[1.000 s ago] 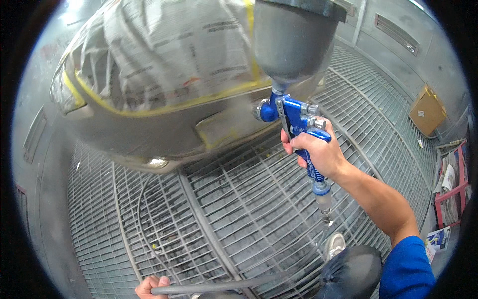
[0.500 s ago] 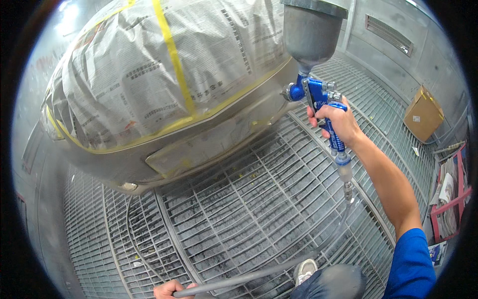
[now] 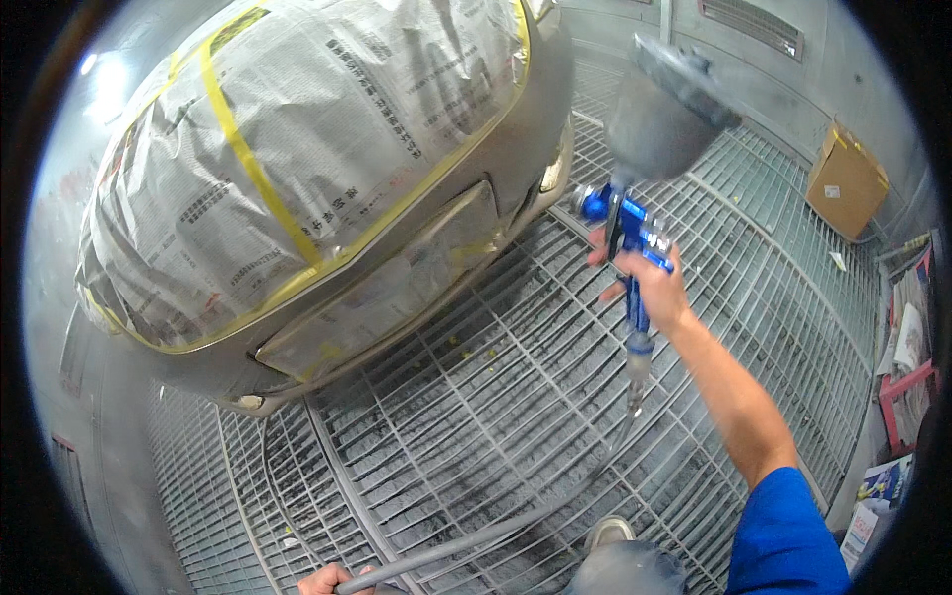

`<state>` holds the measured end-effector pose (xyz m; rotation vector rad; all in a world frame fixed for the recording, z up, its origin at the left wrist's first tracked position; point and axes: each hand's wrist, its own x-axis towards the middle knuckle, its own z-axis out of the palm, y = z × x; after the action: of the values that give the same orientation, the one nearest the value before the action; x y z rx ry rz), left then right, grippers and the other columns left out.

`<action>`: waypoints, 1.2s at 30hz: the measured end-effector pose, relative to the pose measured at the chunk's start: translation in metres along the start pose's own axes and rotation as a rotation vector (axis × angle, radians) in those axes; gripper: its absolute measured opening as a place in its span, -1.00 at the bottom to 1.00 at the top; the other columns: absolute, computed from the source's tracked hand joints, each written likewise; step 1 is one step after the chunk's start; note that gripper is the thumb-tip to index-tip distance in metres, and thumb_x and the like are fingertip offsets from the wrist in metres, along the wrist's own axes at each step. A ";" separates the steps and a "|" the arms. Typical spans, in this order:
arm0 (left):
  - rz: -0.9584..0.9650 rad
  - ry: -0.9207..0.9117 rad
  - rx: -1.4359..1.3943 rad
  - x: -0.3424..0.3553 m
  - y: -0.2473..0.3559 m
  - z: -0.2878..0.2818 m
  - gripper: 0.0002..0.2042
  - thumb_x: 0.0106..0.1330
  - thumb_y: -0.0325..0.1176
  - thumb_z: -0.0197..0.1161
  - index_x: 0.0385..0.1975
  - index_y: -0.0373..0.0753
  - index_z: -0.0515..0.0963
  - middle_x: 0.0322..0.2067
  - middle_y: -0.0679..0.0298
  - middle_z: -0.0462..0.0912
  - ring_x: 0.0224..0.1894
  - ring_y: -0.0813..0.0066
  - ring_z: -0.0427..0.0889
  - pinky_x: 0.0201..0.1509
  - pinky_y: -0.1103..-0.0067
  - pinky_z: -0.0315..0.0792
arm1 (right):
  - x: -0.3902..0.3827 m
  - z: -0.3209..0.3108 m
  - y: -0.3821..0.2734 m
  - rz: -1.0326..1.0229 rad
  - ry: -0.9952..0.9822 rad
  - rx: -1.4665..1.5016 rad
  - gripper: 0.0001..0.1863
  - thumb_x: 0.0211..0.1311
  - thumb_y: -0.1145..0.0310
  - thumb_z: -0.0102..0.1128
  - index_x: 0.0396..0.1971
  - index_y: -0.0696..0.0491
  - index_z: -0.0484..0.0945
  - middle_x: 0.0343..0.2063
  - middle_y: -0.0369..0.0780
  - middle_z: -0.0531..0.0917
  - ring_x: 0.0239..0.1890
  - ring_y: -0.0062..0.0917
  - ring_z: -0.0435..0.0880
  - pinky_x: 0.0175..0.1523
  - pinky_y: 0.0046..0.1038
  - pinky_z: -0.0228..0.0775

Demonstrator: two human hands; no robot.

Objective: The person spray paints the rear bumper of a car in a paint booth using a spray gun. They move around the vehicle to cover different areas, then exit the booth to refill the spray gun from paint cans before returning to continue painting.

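Observation:
My right hand is wrapped round the handle of a blue spray gun, with some fingers stretched out near the trigger. A grey paint cup sits on top of the gun, tilted and a little blurred. The nozzle points left toward the car bumper, apart from it. From the gun's lower end a grey air hose curves down to my left hand at the bottom edge, which grips it. Newspaper masking, edged with yellow tape, covers the car above the bumper.
Underfoot is a metal floor grating over dark, dusty ground. A cardboard box stands by the right wall. Nearer, a red-framed rack holds newspapers. A thin dark cable runs across the grating at lower left.
The view has shifted, so the car's right corner and lamp now show. My right hand and the spray gun have swung away from the bumper, and the cup has tilted. My left hand still grips the hose.

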<state>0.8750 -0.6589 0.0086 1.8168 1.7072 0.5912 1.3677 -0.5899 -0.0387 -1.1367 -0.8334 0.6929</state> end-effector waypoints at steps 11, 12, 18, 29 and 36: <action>0.005 -0.010 0.174 0.002 -0.025 0.014 -0.81 -0.01 -0.43 0.19 -0.72 -0.30 0.34 -0.77 0.32 0.25 -0.64 0.54 0.22 -0.56 0.45 0.11 | -0.084 -0.001 0.118 0.195 0.043 0.291 -0.58 0.27 0.44 0.09 0.13 0.19 0.50 -0.01 -0.13 0.64 0.00 -0.37 0.67 -0.23 -0.34 0.70; -0.142 0.020 0.118 0.004 -0.019 0.015 -0.83 0.01 -0.45 0.18 -0.70 -0.31 0.35 -0.75 0.35 0.28 -0.61 0.59 0.26 -0.54 0.49 0.13 | -0.087 0.007 0.136 0.207 0.100 0.351 -0.58 0.29 0.44 0.09 0.15 0.17 0.49 0.01 -0.13 0.64 0.03 -0.36 0.66 -0.22 -0.34 0.70; -0.067 0.081 0.157 0.006 -0.030 0.009 -0.89 0.12 -0.49 0.20 -0.61 -0.32 0.49 -0.68 0.36 0.40 -0.54 0.62 0.35 -0.46 0.56 0.21 | -0.061 0.011 0.253 0.361 0.324 0.626 -0.56 0.30 0.34 -0.05 0.14 0.15 0.43 0.01 -0.14 0.64 0.07 -0.36 0.65 -0.21 -0.32 0.64; -0.083 0.095 0.213 -0.001 -0.004 0.020 -0.82 0.15 -0.42 0.23 -0.62 -0.31 0.42 -0.66 0.42 0.34 -0.52 0.64 0.27 -0.45 0.56 0.20 | 0.057 -0.021 0.304 0.223 0.546 0.753 -0.79 0.17 0.36 -0.03 -0.26 0.11 0.50 -0.34 -0.23 0.62 -0.28 -0.51 0.62 -0.49 -0.50 0.37; -0.009 0.212 0.203 -0.009 -0.058 -0.015 -0.62 0.14 -0.45 0.34 -0.75 -0.20 0.22 -0.73 0.43 0.25 -0.63 0.71 0.15 -0.57 0.60 0.03 | -0.052 0.068 0.284 0.432 0.203 0.750 -0.75 0.13 0.36 0.01 -0.20 0.12 0.50 -0.34 -0.23 0.57 -0.32 -0.60 0.55 -0.51 -0.61 0.30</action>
<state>0.8218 -0.6647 -0.0185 1.9422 1.9772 0.6464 1.2665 -0.5195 -0.3085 -0.6757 -0.1055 1.1064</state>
